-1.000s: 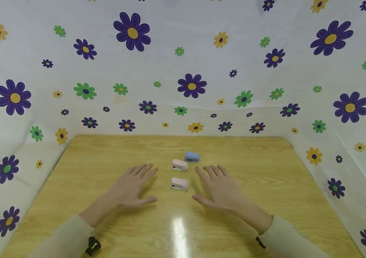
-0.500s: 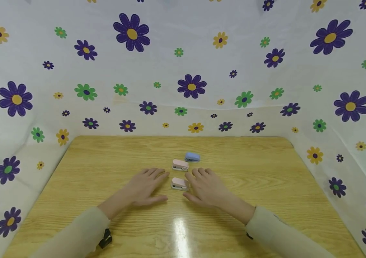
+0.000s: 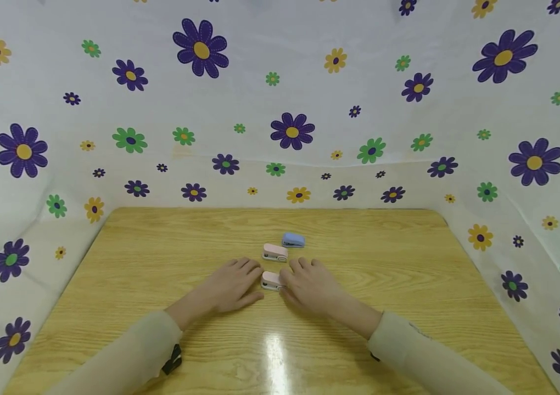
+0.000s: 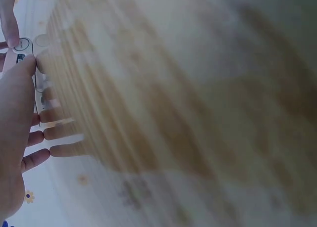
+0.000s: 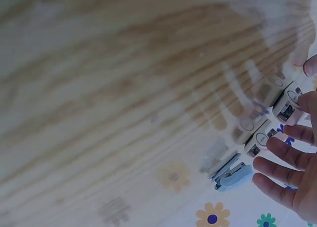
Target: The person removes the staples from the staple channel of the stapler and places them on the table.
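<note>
Two small pale pink staplers lie in the middle of the table in the head view, a near pink stapler (image 3: 271,281) and a far pink stapler (image 3: 275,252). A blue stapler (image 3: 293,240) is just beyond them. My right hand (image 3: 312,288) holds the right end of the near stapler between thumb and forefinger and hides that end in the head view. In the right wrist view its other fingers (image 5: 277,170) are spread. My left hand (image 3: 233,285) rests at the near stapler's left end, thumb and fingers loosely bent; whether it touches the stapler is unclear.
The wooden table (image 3: 161,236) has a glossy top that reflects the hands and staplers. A white cloth (image 3: 339,109) with a flower print rises at the back and both sides.
Both hands have moved inward towards the near pink stapler. My right hand has gone from beside it to gripping its right end. The staplers have not visibly moved.
</note>
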Available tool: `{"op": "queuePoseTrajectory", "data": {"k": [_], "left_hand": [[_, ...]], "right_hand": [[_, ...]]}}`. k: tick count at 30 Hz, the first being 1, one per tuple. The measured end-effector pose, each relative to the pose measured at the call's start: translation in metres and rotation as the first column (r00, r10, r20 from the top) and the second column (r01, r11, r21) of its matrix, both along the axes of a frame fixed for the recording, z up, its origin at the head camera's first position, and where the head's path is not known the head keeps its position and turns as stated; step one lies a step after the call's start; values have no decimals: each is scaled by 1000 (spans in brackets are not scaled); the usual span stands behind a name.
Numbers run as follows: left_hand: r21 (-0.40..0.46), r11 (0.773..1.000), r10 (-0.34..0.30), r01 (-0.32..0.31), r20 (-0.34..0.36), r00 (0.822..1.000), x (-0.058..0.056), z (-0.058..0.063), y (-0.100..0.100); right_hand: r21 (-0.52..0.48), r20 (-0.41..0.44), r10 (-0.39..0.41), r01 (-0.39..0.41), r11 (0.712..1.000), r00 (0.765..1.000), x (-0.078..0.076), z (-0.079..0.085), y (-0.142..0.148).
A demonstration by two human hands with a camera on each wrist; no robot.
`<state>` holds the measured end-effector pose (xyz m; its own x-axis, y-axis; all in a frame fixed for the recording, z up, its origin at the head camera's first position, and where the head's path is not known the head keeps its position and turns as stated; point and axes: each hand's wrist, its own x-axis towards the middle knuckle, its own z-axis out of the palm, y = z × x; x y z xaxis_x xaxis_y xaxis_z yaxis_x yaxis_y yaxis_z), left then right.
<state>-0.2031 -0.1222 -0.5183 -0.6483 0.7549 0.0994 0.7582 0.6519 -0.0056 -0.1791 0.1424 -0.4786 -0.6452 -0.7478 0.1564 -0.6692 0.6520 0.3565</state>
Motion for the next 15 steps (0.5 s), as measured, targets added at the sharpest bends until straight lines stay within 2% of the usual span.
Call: {"op": "queuePoseTrajectory", "data": {"k": [6, 12, 15], "left_hand": [[28, 1000, -3, 4, -13, 1000, 0, -1, -2], [91, 996, -16, 25, -99, 995, 4, -2, -17], [95, 995, -8, 19, -117, 993, 8, -2, -26]], "right_hand": [[6, -4, 26, -26, 1000, 1000, -5, -1, -5], [20, 2, 76, -76, 997, 997, -10, 1, -19], [28, 4, 96, -96, 995, 995, -12, 1, -29]]}}
